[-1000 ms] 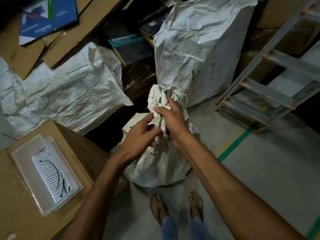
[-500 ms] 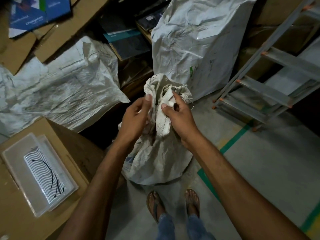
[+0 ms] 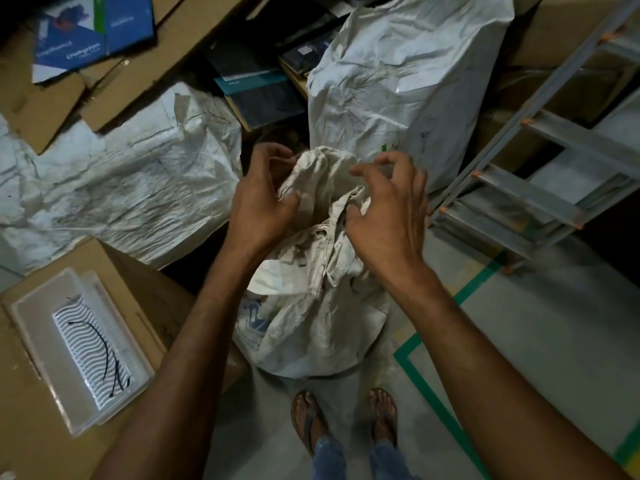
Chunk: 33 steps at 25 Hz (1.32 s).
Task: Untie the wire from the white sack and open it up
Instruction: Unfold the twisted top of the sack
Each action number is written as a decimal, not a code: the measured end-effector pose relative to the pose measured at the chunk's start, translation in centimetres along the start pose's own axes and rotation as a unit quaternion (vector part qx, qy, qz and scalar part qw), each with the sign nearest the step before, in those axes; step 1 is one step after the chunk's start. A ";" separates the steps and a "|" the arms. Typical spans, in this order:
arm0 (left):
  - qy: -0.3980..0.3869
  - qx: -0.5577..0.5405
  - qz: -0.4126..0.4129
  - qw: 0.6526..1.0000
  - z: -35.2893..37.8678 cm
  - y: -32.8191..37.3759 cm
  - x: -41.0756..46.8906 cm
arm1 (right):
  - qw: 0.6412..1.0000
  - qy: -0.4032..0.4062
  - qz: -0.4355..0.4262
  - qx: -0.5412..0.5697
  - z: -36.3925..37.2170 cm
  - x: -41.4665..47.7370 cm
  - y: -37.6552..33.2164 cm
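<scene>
Two large sacks filled the background: a flattened white woven sack [image 3: 104, 188] lying creased at the left, and a tall stuffed white woven sack [image 3: 408, 81] standing upright at the upper right. A grey metal stepladder [image 3: 540, 168] leaned at the right edge, and a brown cardboard carton [image 3: 31, 427] sat at the lower left. The task's thing, a smaller, grubby off-white sack [image 3: 322, 317], stood on the grey concrete floor [image 3: 536, 358] just ahead of the person's sandalled feet, beside the carton and in front of the tall sack. Its crumpled mouth was loose and partly gaping. The left hand [image 3: 259, 202] gripped the left rim of that mouth, thumb and curled fingers pinched together on the cloth. The right hand [image 3: 388, 216] hung over the right rim with its fingers bent and spread apart; whether its thumb caught a fold could not be told. On the carton lay a clear plastic tray [image 3: 38, 327] with a wavy-striped insert, and on that a thin black curved strand [image 3: 97, 336].
</scene>
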<state>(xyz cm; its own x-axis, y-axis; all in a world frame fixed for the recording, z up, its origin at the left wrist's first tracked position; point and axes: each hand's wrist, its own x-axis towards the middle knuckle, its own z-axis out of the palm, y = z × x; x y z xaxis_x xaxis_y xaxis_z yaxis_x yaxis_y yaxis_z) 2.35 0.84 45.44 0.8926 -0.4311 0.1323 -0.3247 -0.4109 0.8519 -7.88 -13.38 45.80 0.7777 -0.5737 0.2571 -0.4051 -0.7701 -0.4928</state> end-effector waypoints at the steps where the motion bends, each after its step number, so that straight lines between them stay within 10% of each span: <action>1: -0.018 0.018 0.023 0.999 -0.2 -0.1 0.2 | 1.000 -0.017 -0.015 0.010 0.0 0.4 -0.2; 10: 0.053 0.107 0.169 0.978 -1.3 -1.5 4.0 | 0.958 -0.193 -0.186 -0.101 2.8 8.6 -1.6; 22: 0.104 0.138 -0.075 0.982 2.2 -6.3 0.8 | 0.970 -0.172 -0.165 -0.046 6.8 6.8 0.9; 27: 0.048 -0.005 -0.297 0.954 6.9 -9.8 -0.4 | 0.943 -0.277 -0.151 -0.109 8.7 7.3 3.0; 33: 0.187 -0.096 -0.352 0.912 10.5 -12.7 -1.1 | 0.900 -0.398 -0.121 -0.132 10.0 6.6 6.6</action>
<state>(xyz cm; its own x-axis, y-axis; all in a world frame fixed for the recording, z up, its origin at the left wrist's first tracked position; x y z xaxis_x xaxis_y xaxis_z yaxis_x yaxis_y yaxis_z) 2.19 -1.87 29.19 0.9143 0.2048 -0.3495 0.3997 -0.3164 0.8603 -0.59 -19.46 35.91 0.9137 -0.0800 -0.3985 -0.1967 -0.9450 -0.2612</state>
